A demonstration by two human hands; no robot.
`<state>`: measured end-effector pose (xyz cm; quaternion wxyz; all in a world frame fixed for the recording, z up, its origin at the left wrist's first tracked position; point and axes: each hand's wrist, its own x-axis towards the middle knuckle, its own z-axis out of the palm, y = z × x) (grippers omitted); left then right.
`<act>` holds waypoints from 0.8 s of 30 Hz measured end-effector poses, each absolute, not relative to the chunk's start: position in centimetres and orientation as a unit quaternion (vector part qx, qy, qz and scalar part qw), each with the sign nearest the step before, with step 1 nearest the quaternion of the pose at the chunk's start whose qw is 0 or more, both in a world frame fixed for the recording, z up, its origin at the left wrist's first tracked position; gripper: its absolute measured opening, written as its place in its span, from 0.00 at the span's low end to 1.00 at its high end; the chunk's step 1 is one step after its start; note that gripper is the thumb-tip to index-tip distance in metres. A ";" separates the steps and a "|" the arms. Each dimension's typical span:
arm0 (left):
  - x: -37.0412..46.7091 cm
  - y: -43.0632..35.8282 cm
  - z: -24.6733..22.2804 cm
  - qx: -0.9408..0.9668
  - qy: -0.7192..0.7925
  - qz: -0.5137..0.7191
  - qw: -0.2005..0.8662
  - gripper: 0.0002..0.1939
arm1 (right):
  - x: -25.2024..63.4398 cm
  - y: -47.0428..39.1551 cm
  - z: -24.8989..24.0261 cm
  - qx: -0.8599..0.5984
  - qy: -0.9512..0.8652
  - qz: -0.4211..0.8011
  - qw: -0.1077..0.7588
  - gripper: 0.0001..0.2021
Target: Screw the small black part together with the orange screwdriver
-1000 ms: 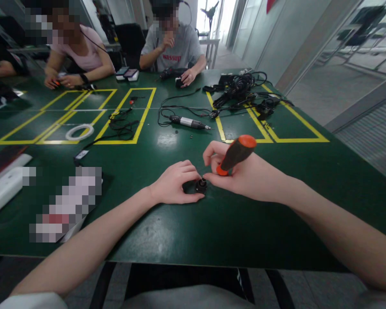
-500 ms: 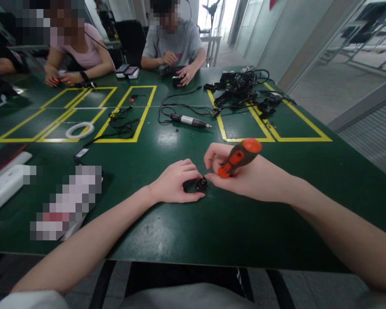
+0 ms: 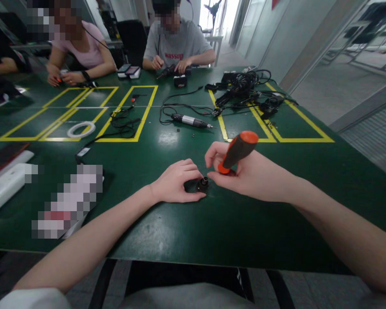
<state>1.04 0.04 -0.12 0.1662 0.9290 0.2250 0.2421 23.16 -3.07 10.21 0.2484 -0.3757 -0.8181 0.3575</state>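
**Turned since the earlier frame: orange-and-dark-grey bulbous-handled screwdriver [image 3: 239, 150]**

Item 1. The screwdriver: its handle is now showing the dark side where an orange stripe was facing the camera half a second ago, and it is leaning a little more upright. The right hand [image 3: 255, 178] is gripping it, fingers curled loosely about its lower end, thumb toward the shaft. The thumb is mostly hiding the shaft; whether the tip is seated, one cannot tell.

Item 2. Small round black part with a short cylindrical top [image 3: 202, 186]: lying on the dark-green tabletop [image 3: 260, 231], just left of the right thumb. The left hand [image 3: 176, 182] is resting on its side, thumb and forefinger half-curled in a C, apparently pinching the part.

Item 3. Black-and-silver pen-shaped electric driver [image 3: 192, 121]: lying beyond both hands, well apart.

Item 4. Tangled heap of black cables [image 3: 244, 88]: lying farther off, beyond the right hand.

Step in hand, by judgement: the right hand is turning the screwdriver at the part. The next move is probably calling for a steady left pinch and a shaft in line with the cylindrical top.
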 end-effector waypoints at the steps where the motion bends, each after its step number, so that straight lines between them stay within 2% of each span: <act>1: 1.0 0.1 -0.1 0.929 0.226 0.242 0.165 0.16 | 23.2 -3.1 10.2 -0.375 -0.820 0.354 0.248 0.07; 12: 1.0 0.1 -0.3 0.928 0.221 0.252 0.160 0.16 | 23.1 -3.0 9.8 -0.383 -0.810 0.365 0.255 0.04; 24: 0.9 0.1 -0.5 0.927 0.229 0.243 0.169 0.16 | 23.0 -3.0 9.7 -0.371 -0.820 0.356 0.252 0.06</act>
